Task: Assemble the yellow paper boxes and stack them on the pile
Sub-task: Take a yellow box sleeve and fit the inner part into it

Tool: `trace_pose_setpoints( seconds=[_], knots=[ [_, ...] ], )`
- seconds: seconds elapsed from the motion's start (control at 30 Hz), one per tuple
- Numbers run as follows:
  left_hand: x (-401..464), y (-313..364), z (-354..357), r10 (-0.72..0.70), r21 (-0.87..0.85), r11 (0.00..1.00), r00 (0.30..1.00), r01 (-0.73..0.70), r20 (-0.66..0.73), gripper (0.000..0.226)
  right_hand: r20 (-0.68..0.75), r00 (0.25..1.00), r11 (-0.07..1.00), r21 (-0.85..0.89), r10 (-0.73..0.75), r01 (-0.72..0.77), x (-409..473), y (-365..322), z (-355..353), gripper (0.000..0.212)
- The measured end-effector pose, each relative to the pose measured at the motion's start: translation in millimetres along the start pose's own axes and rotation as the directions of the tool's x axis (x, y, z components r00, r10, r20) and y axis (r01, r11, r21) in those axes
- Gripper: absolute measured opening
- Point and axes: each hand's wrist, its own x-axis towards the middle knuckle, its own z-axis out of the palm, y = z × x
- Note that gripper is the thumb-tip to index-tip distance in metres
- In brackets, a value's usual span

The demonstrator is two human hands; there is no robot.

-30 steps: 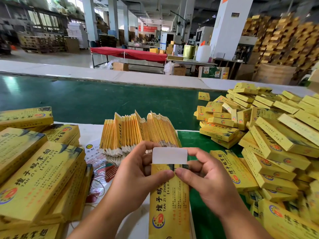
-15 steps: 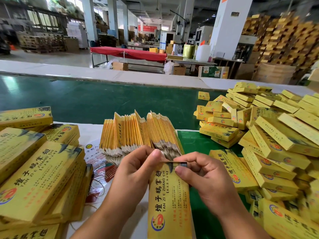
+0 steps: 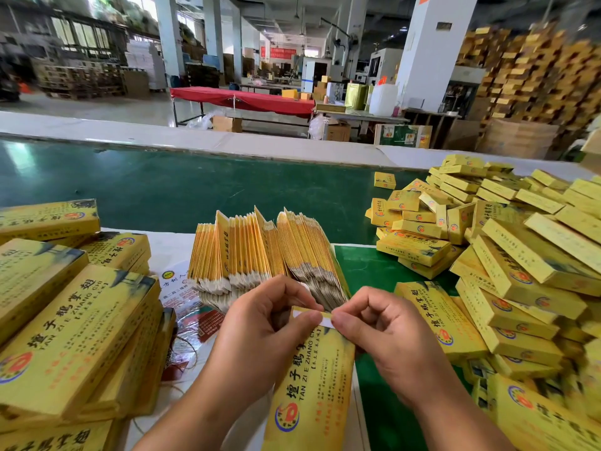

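Box [image 3: 312,379] in yellow paper is lying lengthwise in front of the person, low in the middle of the view, its far end raised toward a fan of flat blanks. Both hands are gripping that far end: the left hand [image 3: 260,327] is curling its fingers round the left corner with the thumb pressing on top, and the right hand [image 3: 383,333] is pinching the right corner between thumb and bent fingers. A narrow white strip of flap [image 3: 326,319] is showing between the two thumbs.

Just beyond the hands, a bundle of unfolded yellow blanks [image 3: 260,255] is standing on edge, fanning out and touching the knuckles' far side. To the person's left, larger yellow boxes [image 3: 71,333] are lying stacked in slanted rows. To the right, a loose pile of assembled yellow boxes [image 3: 507,255] is spreading across the green belt [image 3: 162,190], with one box [image 3: 435,320] lying flat just beside the right hand. Printed paper [image 3: 185,294] is lying under the blanks. Beyond the belt, a red-covered table [image 3: 247,99] is standing on the factory floor.
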Motion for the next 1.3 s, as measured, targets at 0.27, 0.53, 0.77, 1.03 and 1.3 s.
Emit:
trace_pose_setpoints(
  seconds=[0.27,0.53,0.77,1.03,1.3],
  knots=[
    [-10,5,10,-0.039,0.263,0.963,0.997,0.056,-0.072,0.052,-0.306,0.919,0.943,-0.294,-0.248,0.156,-5,-3,10,0.017],
    [-18,2,25,0.065,0.638,0.770,0.994,0.009,-0.093,0.058,-0.230,0.957,0.955,-0.274,-0.178,0.112,-11,-1,25,0.018],
    [-15,3,21,0.123,0.684,0.726,0.992,-0.068,-0.032,0.056,-0.290,0.934,0.961,-0.234,-0.211,0.144,-9,-5,25,0.019],
    [-15,4,21,0.102,0.705,0.707,0.995,-0.064,-0.013,0.061,-0.290,0.933,0.966,-0.203,-0.215,0.160,-9,-5,24,0.018],
    [-16,1,22,0.118,0.735,0.673,0.993,-0.078,-0.004,0.064,-0.181,0.932,0.901,-0.367,-0.315,0.234,-13,-12,21,0.021]
  ],
)
